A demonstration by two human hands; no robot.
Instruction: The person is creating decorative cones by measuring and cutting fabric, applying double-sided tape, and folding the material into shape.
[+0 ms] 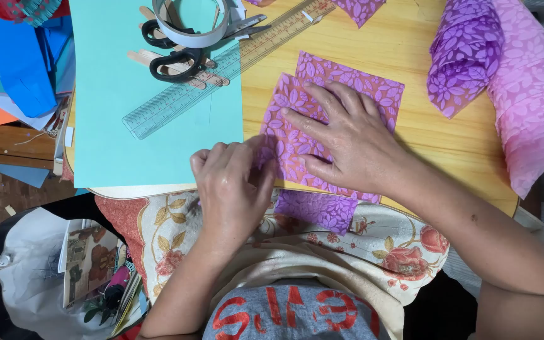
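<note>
While the wooden table (410, 56) is stretching out beyond my hands, the turquoise card sheet (114, 113) is lying left of them; my right hand (347, 138) is pressing flat, fingers spread, on leaf-embossed purple paper squares (347, 85), whose edge my left hand (234, 182) is pinching.

**A craft table at home**

A round wooden table (410, 44) served as a home craft corner, crowded with a turquoise paper sheet (121, 126), clear ruler (221, 69), black-handled scissors (174, 63), tape roll (190, 28) and stacked purple leaf-patterned sheets (505, 75); a floral cloth (158, 233) lay below the table's edge.
</note>
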